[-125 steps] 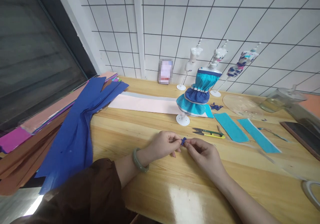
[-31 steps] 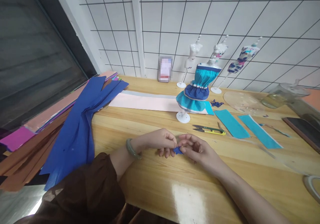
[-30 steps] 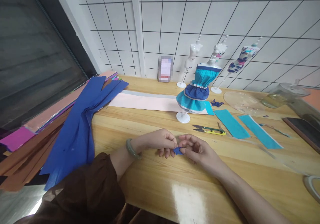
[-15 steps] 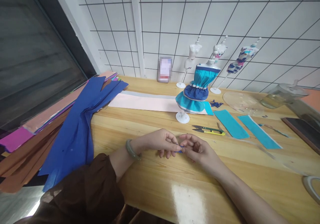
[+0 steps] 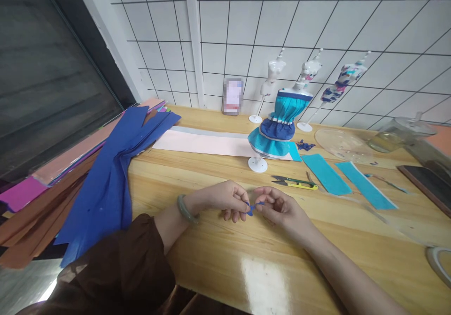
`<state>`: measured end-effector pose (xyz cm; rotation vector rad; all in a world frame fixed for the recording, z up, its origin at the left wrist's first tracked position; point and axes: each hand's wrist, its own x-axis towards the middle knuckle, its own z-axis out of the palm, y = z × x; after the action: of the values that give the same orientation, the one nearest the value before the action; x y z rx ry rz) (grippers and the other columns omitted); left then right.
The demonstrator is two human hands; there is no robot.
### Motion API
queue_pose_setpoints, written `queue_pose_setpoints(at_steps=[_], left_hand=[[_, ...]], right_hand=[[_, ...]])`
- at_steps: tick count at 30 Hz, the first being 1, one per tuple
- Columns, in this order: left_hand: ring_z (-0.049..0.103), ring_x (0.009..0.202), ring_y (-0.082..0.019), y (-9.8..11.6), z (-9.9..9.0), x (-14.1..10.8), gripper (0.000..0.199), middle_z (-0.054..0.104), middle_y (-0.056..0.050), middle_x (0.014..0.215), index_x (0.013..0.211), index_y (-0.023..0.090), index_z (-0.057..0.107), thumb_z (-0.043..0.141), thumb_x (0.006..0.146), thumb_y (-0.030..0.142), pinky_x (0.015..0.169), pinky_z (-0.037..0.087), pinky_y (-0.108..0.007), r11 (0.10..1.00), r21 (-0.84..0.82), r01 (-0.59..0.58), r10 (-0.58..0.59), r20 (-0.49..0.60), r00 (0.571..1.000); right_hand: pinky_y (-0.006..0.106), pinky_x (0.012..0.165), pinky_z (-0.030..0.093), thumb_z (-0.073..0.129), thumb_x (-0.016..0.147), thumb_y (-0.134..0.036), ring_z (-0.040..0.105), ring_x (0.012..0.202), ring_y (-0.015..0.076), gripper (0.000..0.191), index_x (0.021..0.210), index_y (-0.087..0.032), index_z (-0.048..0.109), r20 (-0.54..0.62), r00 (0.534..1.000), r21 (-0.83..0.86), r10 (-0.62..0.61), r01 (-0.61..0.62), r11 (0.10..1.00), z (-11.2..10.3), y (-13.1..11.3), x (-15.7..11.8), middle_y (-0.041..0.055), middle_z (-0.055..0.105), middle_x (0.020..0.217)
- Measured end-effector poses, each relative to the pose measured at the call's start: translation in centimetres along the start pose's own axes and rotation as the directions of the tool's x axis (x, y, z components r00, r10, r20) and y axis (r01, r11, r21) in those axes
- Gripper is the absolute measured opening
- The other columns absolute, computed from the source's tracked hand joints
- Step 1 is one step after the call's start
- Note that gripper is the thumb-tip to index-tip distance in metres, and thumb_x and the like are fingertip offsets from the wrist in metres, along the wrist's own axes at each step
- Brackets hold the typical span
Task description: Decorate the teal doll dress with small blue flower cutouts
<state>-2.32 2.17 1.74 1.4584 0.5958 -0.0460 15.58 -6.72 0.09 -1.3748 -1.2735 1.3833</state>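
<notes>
Fingers (image 5: 242,206) of left hand (image 5: 229,196) and right hand (image 5: 284,210) pinched on blue scrap (image 5: 250,211), phone screen (image 5: 233,95) pixelated beyond reading.

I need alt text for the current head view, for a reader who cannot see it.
A left hand and a right hand pinch a small blue piece over a wooden table. Beyond them, a miniature dress form wears a tiered turquoise-and-blue dress, with thread snips nearby.
</notes>
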Motion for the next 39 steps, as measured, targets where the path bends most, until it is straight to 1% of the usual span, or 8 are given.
queue_pose_setpoints(at_steps=[8, 13, 19, 24, 29, 32, 36, 39], left_hand=[[0.054, 0.043, -0.007, -0.2, -0.3, 0.2, 0.017, 0.064, 0.001, 0.061, 0.072, 0.014, 0.061, 0.062, 0.071, 0.031, 0.037, 0.039, -0.016, 1.0, -0.007, 0.012, -0.012, 0.05, 0.999], [0.055, 0.046, -0.007, -0.3, -0.5, 0.0, 0.02, 0.064, -0.001, 0.065, 0.074, 0.014, 0.062, 0.061, 0.072, 0.034, 0.039, 0.041, -0.016, 1.0, 0.014, 0.003, -0.003, 0.043, 0.999], [0.053, 0.046, -0.008, -0.6, -1.1, -0.4, 0.029, 0.062, -0.002, 0.061, 0.075, 0.014, 0.063, 0.057, 0.074, 0.042, 0.039, 0.039, -0.017, 0.98, 0.197, 0.033, -0.009, -0.124, 0.992], [0.052, 0.044, -0.008, -0.9, -1.4, -0.7, 0.03, 0.064, -0.003, 0.067, 0.074, 0.014, 0.062, 0.051, 0.076, 0.041, 0.037, 0.035, -0.017, 0.948, 0.311, 0.07, -0.008, -0.195, 0.981], [0.052, 0.044, -0.009, -0.8, -1.4, -0.7, 0.03, 0.064, -0.004, 0.067, 0.077, 0.013, 0.062, 0.047, 0.078, 0.038, 0.042, 0.038, -0.02, 0.917, 0.391, 0.081, 0.037, -0.286, 0.957], [0.053, 0.048, -0.011, -0.7, -1.4, -0.6, 0.028, 0.063, -0.003, 0.064, 0.076, 0.014, 0.063, 0.045, 0.08, 0.035, 0.047, 0.036, -0.021, 0.828, 0.556, 0.068, 0.161, -0.352, 0.922], [0.054, 0.059, -0.014, -0.8, -1.4, -0.3, 0.021, 0.063, -0.004, 0.065, 0.078, 0.016, 0.065, 0.046, 0.08, 0.026, 0.055, 0.034, -0.024, 0.612, 0.787, 0.084, 0.383, -0.388, 0.838], [0.055, 0.063, -0.016, -1.0, -1.5, -0.2, 0.021, 0.063, -0.004, 0.068, 0.081, 0.018, 0.066, 0.046, 0.081, 0.026, 0.058, 0.034, -0.025, 0.584, 0.803, 0.115, 0.386, -0.4, 0.831]], right_hand=[[0.02, 0.047, 0.034, 0.065, 0.073, -0.041, 0.047, 0.056, 0.0066, 0.041, 0.104, -0.018, 0.051, -0.005, 1.0, 0.018, -0.001, 0.001, 1.0, 0.0, -0.1, 0.1, -0.0012, 0.055, 0.077], [0.018, 0.039, 0.03, 0.066, 0.071, -0.045, 0.038, 0.046, 0.0041, 0.045, 0.104, -0.018, 0.05, -0.025, 0.999, 0.034, 0.041, -0.04, 0.999, -0.2, 0.1, 0.3, -0.0016, 0.055, 0.075], [0.019, 0.037, 0.03, 0.066, 0.07, -0.047, 0.037, 0.044, 0.0037, 0.046, 0.102, -0.018, 0.053, -0.077, 0.996, 0.026, 0.039, -0.038, 0.999, -0.4, 0.4, 0.5, 0.0005, 0.057, 0.078], [0.018, 0.037, 0.03, 0.068, 0.068, -0.047, 0.037, 0.043, 0.0032, 0.045, 0.099, -0.017, 0.055, -0.104, 0.994, 0.033, 0.044, -0.04, 0.999, -0.3, 0.1, 0.5, 0.0007, 0.058, 0.077], [0.019, 0.035, 0.03, 0.07, 0.064, -0.047, 0.038, 0.042, 0.0036, 0.047, 0.097, -0.017, 0.056, -0.126, 0.99, 0.042, 0.062, -0.057, 0.997, -0.1, -0.1, 0.5, -0.0002, 0.058, 0.075], [0.019, 0.035, 0.03, 0.07, 0.063, -0.048, 0.038, 0.042, 0.0037, 0.048, 0.095, -0.016, 0.056, -0.135, 0.989, 0.048, 0.069, -0.063, 0.997, -0.1, -0.2, 0.6, 0.0005, 0.059, 0.075], [0.018, 0.037, 0.03, 0.071, 0.063, -0.047, 0.037, 0.042, 0.0032, 0.046, 0.094, -0.016, 0.057, -0.132, 0.99, 0.048, 0.058, -0.052, 0.997, -0.1, -0.1, 0.6, 0.0022, 0.061, 0.076], [0.018, 0.038, 0.03, 0.07, 0.064, -0.046, 0.037, 0.042, 0.0029, 0.044, 0.093, -0.017, 0.057, -0.12, 0.992, 0.044, 0.043, -0.038, 0.998, -0.2, 0.0, 0.6, 0.0025, 0.062, 0.077]])
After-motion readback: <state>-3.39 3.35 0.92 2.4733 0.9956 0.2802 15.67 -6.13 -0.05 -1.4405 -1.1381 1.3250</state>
